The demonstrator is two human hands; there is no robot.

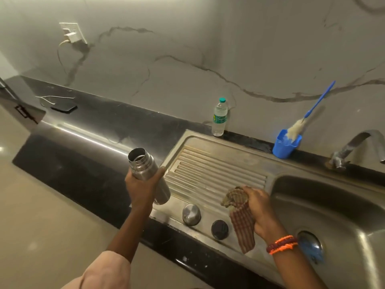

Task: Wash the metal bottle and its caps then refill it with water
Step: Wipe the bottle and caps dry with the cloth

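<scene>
My left hand (141,187) grips the uncapped metal bottle (143,165) around its body, tilted, mouth up and to the left, above the counter edge beside the draining board (218,170). On the board's front strip stand a steel cap (191,214) and a black inner cap (219,229), side by side. My right hand (257,207) holds a striped brown cloth (239,213) bunched against the draining board, its loose end hanging toward the front edge.
The sink basin (333,205) with its drain (310,245) lies to the right, under a tap (352,147). A blue cup (285,147) holding a bottle brush (312,113) and a plastic water bottle (219,117) stand at the wall. A phone (64,107) lies far left.
</scene>
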